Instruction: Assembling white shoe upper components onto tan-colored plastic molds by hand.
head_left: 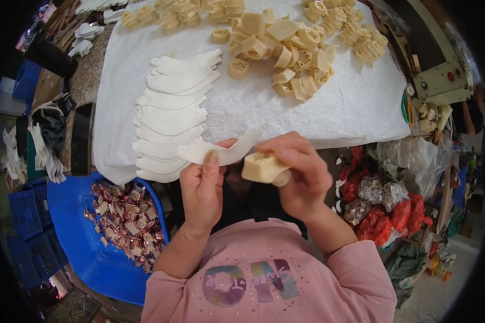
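My left hand (pixel 202 191) pinches a curved white cut piece (pixel 229 154), thin like leather, between thumb and fingers. Its free end rises to the right over the cloth's front edge. Closed around a beige plastic shoe heel (pixel 261 168), my right hand (pixel 306 175) is just right of that piece; a small gap seems to lie between the two. A row of overlapping white cut pieces (pixel 172 121) lies on the left of the table, and a heap of loose beige heels (pixel 285 51) sits farther back.
White woven cloth (pixel 242 102) covers the table. More heels (pixel 355 32) line its back edge. At lower left stands a blue tub (pixel 70 231) of shiny reddish pieces. A phone (pixel 82 139) lies at the left edge. Red and clear plastic bags (pixel 399 212) crowd the right.
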